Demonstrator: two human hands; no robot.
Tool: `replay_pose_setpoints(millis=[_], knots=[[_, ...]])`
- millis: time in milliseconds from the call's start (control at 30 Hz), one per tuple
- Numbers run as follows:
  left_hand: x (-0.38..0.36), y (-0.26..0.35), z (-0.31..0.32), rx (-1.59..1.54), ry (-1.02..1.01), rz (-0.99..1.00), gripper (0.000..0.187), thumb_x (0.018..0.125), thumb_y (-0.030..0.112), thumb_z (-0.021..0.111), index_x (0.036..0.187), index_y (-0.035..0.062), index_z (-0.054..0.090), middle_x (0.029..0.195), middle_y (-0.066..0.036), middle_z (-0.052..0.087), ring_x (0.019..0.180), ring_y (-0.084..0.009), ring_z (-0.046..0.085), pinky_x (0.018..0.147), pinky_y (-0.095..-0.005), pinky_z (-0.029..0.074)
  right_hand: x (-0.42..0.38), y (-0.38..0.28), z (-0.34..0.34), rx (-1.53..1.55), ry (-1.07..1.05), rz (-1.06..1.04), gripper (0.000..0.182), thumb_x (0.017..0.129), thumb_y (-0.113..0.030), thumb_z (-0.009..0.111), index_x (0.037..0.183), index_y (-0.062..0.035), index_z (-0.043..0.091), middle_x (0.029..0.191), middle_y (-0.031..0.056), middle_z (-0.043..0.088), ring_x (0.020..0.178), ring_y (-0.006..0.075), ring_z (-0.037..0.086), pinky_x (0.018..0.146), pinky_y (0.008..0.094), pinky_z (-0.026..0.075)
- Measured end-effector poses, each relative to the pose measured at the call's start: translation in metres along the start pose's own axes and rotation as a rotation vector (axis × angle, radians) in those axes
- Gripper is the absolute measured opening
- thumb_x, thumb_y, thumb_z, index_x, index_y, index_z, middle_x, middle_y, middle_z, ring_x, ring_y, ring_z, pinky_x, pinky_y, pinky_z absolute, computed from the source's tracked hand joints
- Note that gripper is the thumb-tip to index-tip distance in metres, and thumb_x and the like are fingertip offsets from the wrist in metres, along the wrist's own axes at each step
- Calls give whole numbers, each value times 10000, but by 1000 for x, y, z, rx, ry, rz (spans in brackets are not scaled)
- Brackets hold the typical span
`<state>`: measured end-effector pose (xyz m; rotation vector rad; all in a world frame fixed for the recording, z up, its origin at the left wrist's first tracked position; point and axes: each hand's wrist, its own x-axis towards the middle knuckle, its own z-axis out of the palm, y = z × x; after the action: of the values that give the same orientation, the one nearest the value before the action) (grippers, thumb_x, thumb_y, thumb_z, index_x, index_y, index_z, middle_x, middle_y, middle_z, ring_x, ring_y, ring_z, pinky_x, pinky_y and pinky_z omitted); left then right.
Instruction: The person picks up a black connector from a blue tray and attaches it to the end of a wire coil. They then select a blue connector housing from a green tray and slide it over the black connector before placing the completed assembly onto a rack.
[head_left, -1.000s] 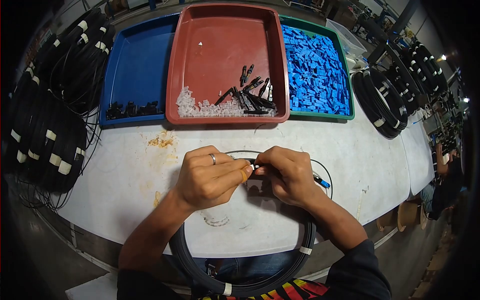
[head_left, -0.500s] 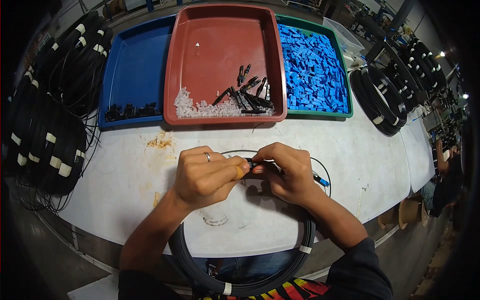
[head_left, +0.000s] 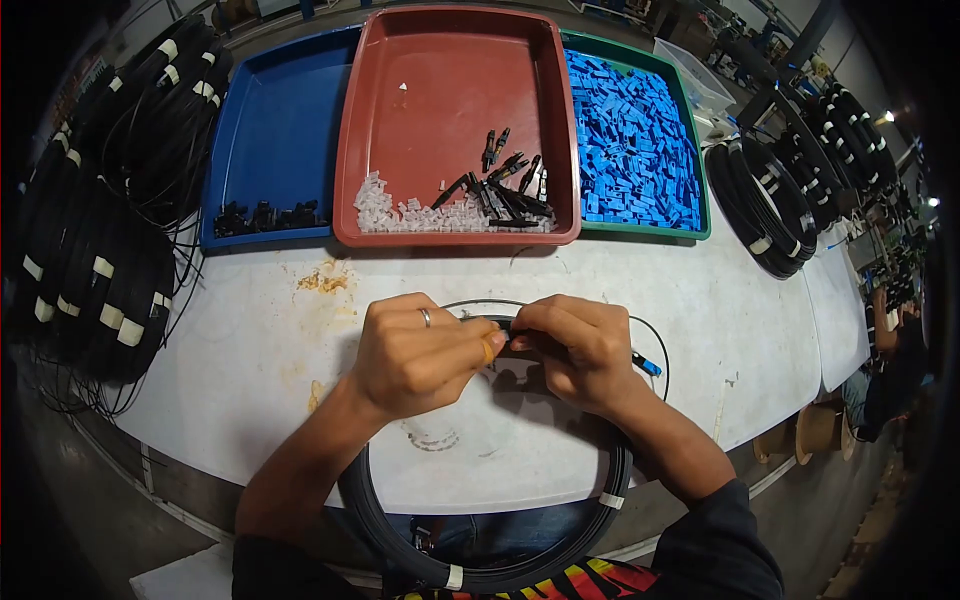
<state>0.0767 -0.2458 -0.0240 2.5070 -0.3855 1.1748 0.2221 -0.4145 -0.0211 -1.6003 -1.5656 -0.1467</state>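
My left hand (head_left: pixel 420 350), with a ring and a yellowish wrap on one finger, is closed in a pinch. Facing it, my right hand (head_left: pixel 580 350) pinches too, fingertips almost meeting the left ones. Between them sits a small black connector (head_left: pixel 505 337), mostly covered by the fingers. A coil of black cable (head_left: pixel 375 505), bound with white tape, hangs over the table's front edge beneath my forearms. Thin cable loops behind both hands, and a blue-tipped connector (head_left: pixel 647 364) sticks out beside my right hand.
Across the back stand a blue tray (head_left: pixel 285 130) with black parts, a red tray (head_left: pixel 455 90) with clear pieces and black connectors, and a green tray (head_left: pixel 703 215) full of blue clips. Cable coils (head_left: pixel 90 270) pile at left; another coil (head_left: pixel 760 205) lies right. A person (head_left: pixel 885 350) is at far right.
Both hands keep their pinch and have shifted very slightly, the fingertips closing more over the black connector. The view has moved a little; the trays appear slightly further right.
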Motion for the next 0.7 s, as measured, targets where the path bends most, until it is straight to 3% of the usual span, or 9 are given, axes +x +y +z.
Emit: replay_pose_setpoints(millis=[167, 233, 300, 433, 467, 533, 567, 633, 700], knots=[[0, 1, 0, 49, 14, 49, 108, 757, 66, 816, 710, 84, 720, 789, -10, 764, 582, -134, 681, 568, -262, 494, -1, -2, -1, 78, -54, 137, 248, 708, -11, 795, 935, -74, 716, 817, 56, 710, 690, 241, 693, 580, 354, 520], [1, -1, 0, 14, 1, 20, 112, 747, 61, 824, 708, 84, 721, 777, -13, 763, 583, -139, 685, 569, -266, 500, 6, -4, -7, -63, -39, -3, 242, 704, 14, 821, 916, -33, 713, 814, 94, 721, 716, 241, 700, 634, 343, 528], [3, 1, -2, -238, 34, -228, 126, 724, 42, 837, 706, 91, 723, 756, -19, 762, 588, -152, 692, 578, -275, 513, 9, -2, -6, -106, 32, -138, 243, 672, -19, 807, 894, -40, 711, 828, 82, 724, 754, 248, 699, 663, 351, 522], [3, 2, -3, -336, 23, -267, 139, 703, 19, 841, 705, 90, 722, 749, -34, 765, 595, -165, 702, 583, -279, 523, 8, 1, -1, -100, 154, -383, 244, 606, -3, 770, 833, -30, 686, 854, 89, 727, 788, 267, 700, 701, 369, 527], [2, 0, -3, -286, 5, -184, 134, 704, 15, 838, 709, 86, 724, 761, -41, 769, 603, -164, 708, 587, -278, 527, 5, 2, 0, -99, 154, -383, 244, 606, -3, 770, 833, -30, 686, 854, 89, 727, 788, 267, 700, 701, 369, 527], [2, 0, -4, -237, -14, -100, 130, 706, 12, 836, 713, 81, 726, 774, -47, 773, 611, -163, 714, 591, -276, 531, -3, 5, -1, 229, -23, -70, 251, 588, 63, 727, 820, -16, 671, 873, 103, 725, 788, 263, 700, 711, 366, 535], [3, 3, -6, -148, -16, -46, 127, 706, 11, 837, 720, 76, 729, 777, -47, 775, 618, -162, 719, 599, -277, 537, -3, 5, 1, 274, -14, -26, 269, 578, 113, 684, 816, -11, 666, 887, 108, 726, 784, 267, 702, 722, 360, 541], [4, 3, -4, -57, -13, 9, 124, 705, 10, 838, 726, 72, 733, 781, -47, 776, 626, -161, 725, 606, -278, 542, -1, 3, 2, 228, 14, -52, 254, 597, 100, 700, 827, -5, 674, 883, 113, 722, 779, 267, 700, 716, 367, 541], [1, 0, -2, -194, 18, -128, 116, 708, 18, 841, 740, 65, 740, 790, -40, 780, 645, -159, 732, 617, -281, 547, 3, 1, 3, 198, 32, -82, 239, 617, 87, 716, 837, 2, 681, 880, 119, 719, 774, 268, 699, 709, 373, 540]])
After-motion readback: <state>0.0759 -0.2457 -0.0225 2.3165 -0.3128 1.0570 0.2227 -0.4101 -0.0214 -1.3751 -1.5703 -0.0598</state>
